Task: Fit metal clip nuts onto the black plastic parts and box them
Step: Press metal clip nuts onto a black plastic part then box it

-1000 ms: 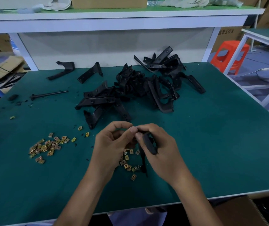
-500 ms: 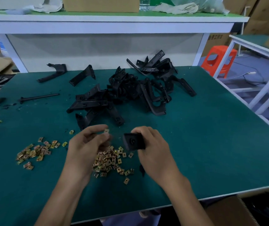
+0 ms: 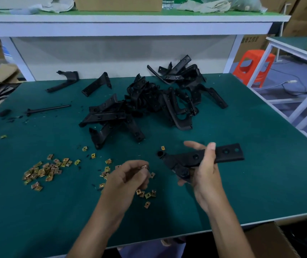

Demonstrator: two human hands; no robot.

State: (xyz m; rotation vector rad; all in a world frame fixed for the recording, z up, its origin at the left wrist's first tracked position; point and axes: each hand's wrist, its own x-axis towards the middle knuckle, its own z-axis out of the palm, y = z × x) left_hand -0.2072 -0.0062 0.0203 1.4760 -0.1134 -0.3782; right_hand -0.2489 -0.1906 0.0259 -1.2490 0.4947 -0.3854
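One clip nut (image 3: 145, 167), seemingly, between curled left fingers (image 3: 143, 180).

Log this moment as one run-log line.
phase: clip fitting | left hand: pinches clip nut | right hand: holds black plastic part | fit: not yet, the two apart

Left hand (image 3: 127, 176), right hand (image 3: 205, 174): curled, apart.
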